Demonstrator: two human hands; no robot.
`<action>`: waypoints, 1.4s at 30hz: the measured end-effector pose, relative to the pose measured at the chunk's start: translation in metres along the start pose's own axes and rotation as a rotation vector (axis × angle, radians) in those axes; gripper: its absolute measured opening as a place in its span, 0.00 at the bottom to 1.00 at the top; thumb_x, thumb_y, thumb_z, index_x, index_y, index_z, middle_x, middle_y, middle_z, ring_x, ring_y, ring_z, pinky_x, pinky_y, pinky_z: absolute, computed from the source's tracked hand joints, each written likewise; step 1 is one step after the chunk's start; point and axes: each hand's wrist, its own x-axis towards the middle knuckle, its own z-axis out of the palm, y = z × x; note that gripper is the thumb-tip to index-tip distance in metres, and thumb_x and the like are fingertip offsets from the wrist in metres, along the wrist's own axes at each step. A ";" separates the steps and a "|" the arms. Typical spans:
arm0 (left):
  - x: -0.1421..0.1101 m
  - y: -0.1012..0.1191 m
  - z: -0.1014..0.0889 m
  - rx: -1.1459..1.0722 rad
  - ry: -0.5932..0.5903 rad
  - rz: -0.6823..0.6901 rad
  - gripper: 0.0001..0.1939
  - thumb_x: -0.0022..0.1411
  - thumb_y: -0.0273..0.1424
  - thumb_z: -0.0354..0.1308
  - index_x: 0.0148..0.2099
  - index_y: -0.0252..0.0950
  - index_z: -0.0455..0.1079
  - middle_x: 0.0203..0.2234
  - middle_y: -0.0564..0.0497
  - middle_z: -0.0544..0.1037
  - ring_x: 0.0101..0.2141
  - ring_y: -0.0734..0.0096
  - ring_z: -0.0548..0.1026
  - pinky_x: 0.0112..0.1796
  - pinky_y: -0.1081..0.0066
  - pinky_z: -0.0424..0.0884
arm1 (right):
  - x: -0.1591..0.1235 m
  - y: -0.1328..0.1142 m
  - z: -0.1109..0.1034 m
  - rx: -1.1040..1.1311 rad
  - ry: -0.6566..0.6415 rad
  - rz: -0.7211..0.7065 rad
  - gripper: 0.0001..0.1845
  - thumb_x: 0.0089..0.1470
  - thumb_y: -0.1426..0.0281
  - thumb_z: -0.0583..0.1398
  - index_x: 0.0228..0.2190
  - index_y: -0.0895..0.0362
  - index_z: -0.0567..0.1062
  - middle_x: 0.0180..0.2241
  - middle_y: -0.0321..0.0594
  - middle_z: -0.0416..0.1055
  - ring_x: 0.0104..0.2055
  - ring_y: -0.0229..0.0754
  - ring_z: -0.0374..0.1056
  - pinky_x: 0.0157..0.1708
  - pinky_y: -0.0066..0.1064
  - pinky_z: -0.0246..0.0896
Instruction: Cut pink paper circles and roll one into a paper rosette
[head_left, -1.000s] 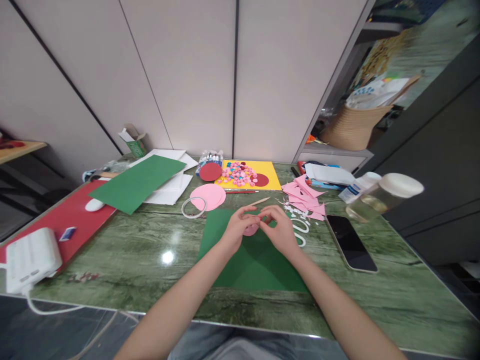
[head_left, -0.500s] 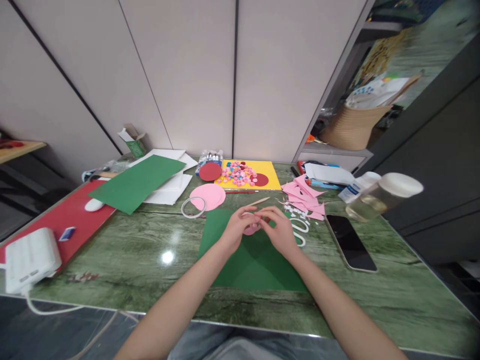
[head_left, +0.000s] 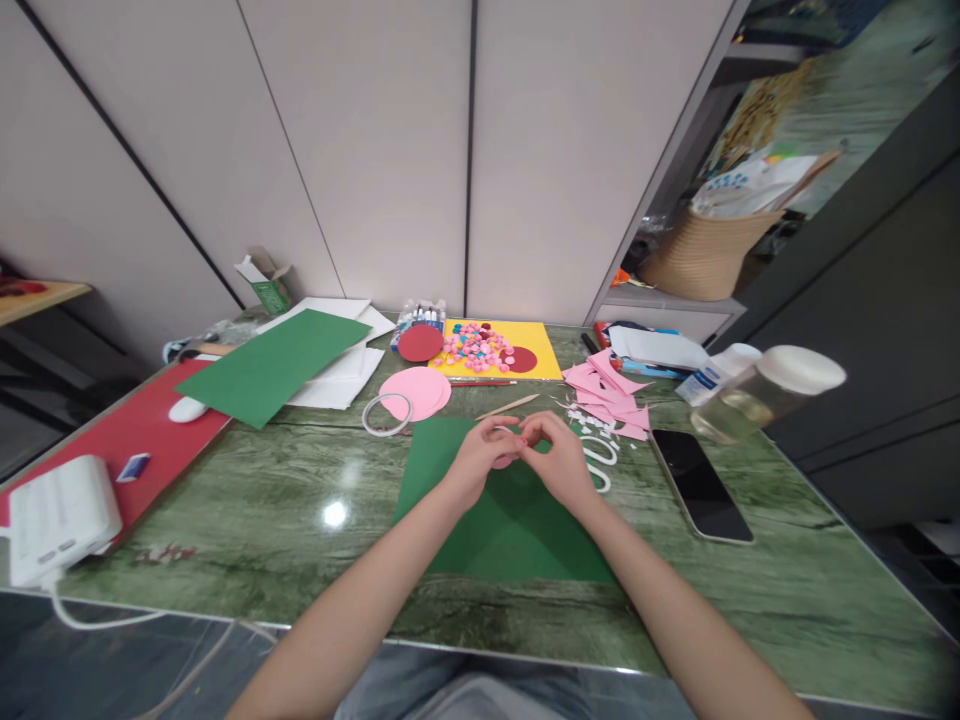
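Observation:
Above a green paper sheet [head_left: 517, 530], both hands meet with their fingertips together. My left hand [head_left: 480, 455] is closed on a small piece of pink paper [head_left: 501, 462], mostly covered by the fingers. My right hand [head_left: 553, 455] pinches at the right side of this piece; a bit of pink shows at its fingertips. A thin pointed wooden stick [head_left: 511, 406] lies just beyond the left fingers. White scissor handles [head_left: 602, 465] stick out beside my right hand, with the blades hidden.
Pink paper circles [head_left: 424, 392] and a white ring [head_left: 367, 418] lie left of the hands. Behind, a yellow sheet [head_left: 551, 345] carries many small rolled pieces. Pink scraps [head_left: 607, 390], a phone [head_left: 701, 487] and a bottle [head_left: 765, 395] stand or lie right. A white power bank [head_left: 66, 520] sits left.
The fingers of both hands have shifted slightly around the pink paper, and less of it shows now. More of the wooden stick is visible. Everything else on the table stays put.

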 end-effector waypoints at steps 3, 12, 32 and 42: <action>0.000 -0.001 -0.003 -0.009 0.030 0.028 0.20 0.39 0.27 0.65 0.39 0.33 0.68 0.23 0.52 0.74 0.23 0.78 0.68 0.26 0.76 0.59 | 0.000 -0.002 -0.001 -0.025 -0.014 -0.013 0.02 0.46 0.74 0.59 0.26 0.55 0.70 0.33 0.38 0.67 0.28 0.38 0.64 0.30 0.32 0.63; 0.001 0.001 -0.006 0.004 0.049 0.048 0.19 0.42 0.27 0.62 0.40 0.34 0.68 0.21 0.54 0.73 0.23 0.78 0.68 0.26 0.76 0.59 | 0.000 -0.004 -0.002 -0.007 -0.057 -0.074 0.09 0.51 0.73 0.57 0.34 0.53 0.75 0.36 0.40 0.69 0.35 0.41 0.66 0.34 0.33 0.64; 0.001 -0.002 -0.001 0.020 -0.009 0.007 0.20 0.39 0.27 0.64 0.39 0.34 0.68 0.25 0.52 0.74 0.25 0.75 0.71 0.29 0.74 0.62 | -0.001 -0.004 0.000 -0.008 -0.032 -0.003 0.04 0.46 0.75 0.59 0.24 0.56 0.68 0.29 0.36 0.66 0.29 0.38 0.63 0.30 0.30 0.60; 0.001 0.000 -0.007 0.037 0.019 0.080 0.18 0.42 0.23 0.58 0.40 0.34 0.68 0.20 0.54 0.72 0.24 0.76 0.69 0.27 0.76 0.59 | -0.001 -0.003 0.000 0.018 -0.100 -0.077 0.05 0.51 0.73 0.57 0.32 0.54 0.73 0.35 0.40 0.68 0.32 0.39 0.65 0.32 0.31 0.62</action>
